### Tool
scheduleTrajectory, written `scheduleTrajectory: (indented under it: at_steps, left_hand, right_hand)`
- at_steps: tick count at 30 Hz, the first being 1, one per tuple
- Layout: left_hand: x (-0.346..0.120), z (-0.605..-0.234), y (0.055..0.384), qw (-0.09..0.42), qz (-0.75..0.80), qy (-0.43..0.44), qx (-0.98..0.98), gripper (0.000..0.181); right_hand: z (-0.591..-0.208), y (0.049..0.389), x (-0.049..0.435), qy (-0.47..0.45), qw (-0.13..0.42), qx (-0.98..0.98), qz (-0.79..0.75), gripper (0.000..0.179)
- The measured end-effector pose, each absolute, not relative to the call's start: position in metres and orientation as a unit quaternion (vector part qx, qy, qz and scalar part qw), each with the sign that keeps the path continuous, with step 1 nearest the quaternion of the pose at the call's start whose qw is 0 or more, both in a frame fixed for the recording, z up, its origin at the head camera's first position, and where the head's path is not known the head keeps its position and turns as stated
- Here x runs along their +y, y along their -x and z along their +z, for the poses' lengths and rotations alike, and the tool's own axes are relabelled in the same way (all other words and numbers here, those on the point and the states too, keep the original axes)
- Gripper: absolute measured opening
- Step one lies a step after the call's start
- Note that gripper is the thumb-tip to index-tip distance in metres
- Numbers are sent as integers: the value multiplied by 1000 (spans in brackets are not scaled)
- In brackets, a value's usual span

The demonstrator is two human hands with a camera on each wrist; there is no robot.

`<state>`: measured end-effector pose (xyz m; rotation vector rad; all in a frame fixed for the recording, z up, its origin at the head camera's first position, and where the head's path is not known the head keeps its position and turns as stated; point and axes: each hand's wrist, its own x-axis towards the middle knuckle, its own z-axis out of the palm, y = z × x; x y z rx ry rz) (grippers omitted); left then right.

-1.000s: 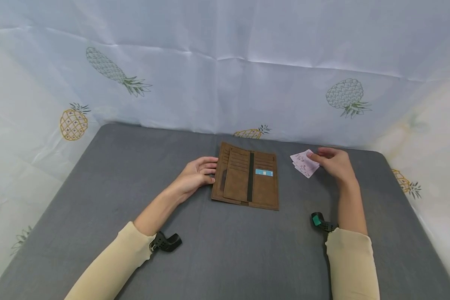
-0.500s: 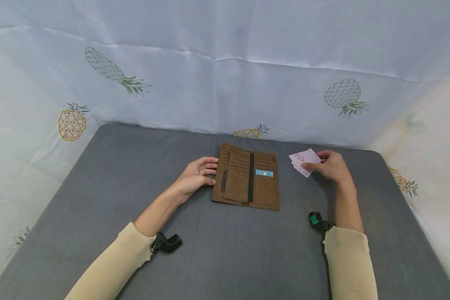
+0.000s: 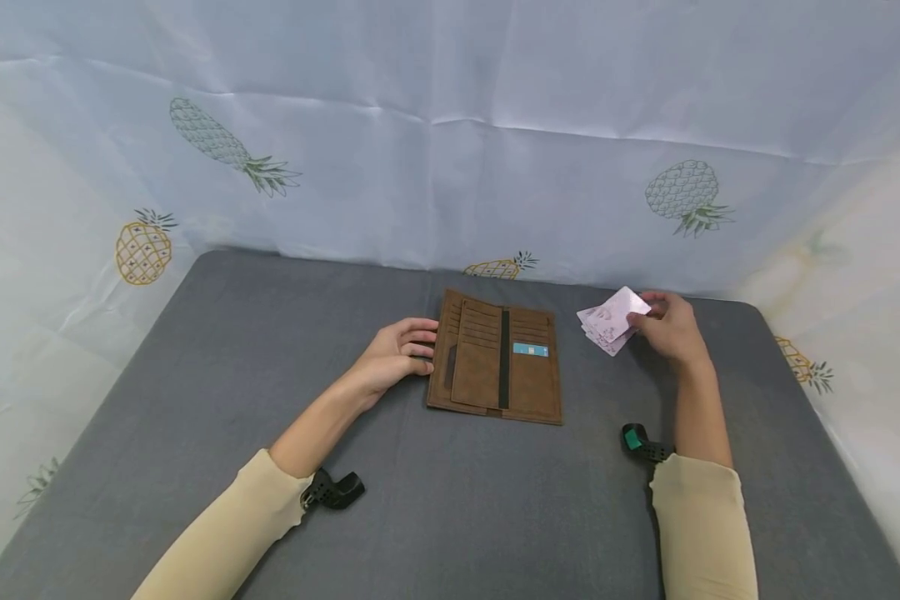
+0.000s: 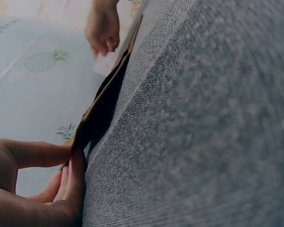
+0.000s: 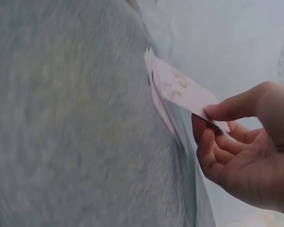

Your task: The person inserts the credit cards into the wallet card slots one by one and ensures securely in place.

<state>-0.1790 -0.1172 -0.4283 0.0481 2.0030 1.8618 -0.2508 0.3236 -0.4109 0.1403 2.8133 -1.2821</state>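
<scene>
A brown bifold wallet [image 3: 476, 385] lies spread open on the grey table, showing card slots on both sides. A blue card [image 3: 530, 349] peeks from one of its right-hand slots. My left hand [image 3: 392, 357] pinches the wallet's left edge; in the left wrist view the thumb and fingertips meet at that edge. To the right of the wallet, my right hand [image 3: 673, 327] pinches a pale pink patterned card [image 5: 187, 90] between thumb and fingers. That card is tilted up at the hand's end, over more pink cards [image 3: 604, 342] fanned on the table.
The grey table [image 3: 450, 508] runs up to a pale curtain [image 3: 360, 183] printed with pineapples, close behind the wallet and cards. A black wrist mount [image 3: 333, 490] sits on the left forearm, another wrist mount [image 3: 645, 443] on the right.
My right hand has gone from touching the pink cards to lifting the near end of the top one. The left hand has stayed at the wallet's edge.
</scene>
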Motion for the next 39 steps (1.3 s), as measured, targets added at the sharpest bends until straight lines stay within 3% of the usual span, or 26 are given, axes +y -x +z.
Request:
scheduleTrajectory:
  at_steps: [15,39]
  left_hand:
    - [-115,-427,175,214,678,-16,703,72]
    - [-110,-427,174,224,689,-28,689,73]
  right_hand:
    - [-382,248,276,-27,77,783,-616,48]
    - [-387,243,205,57,83,825,-557,43]
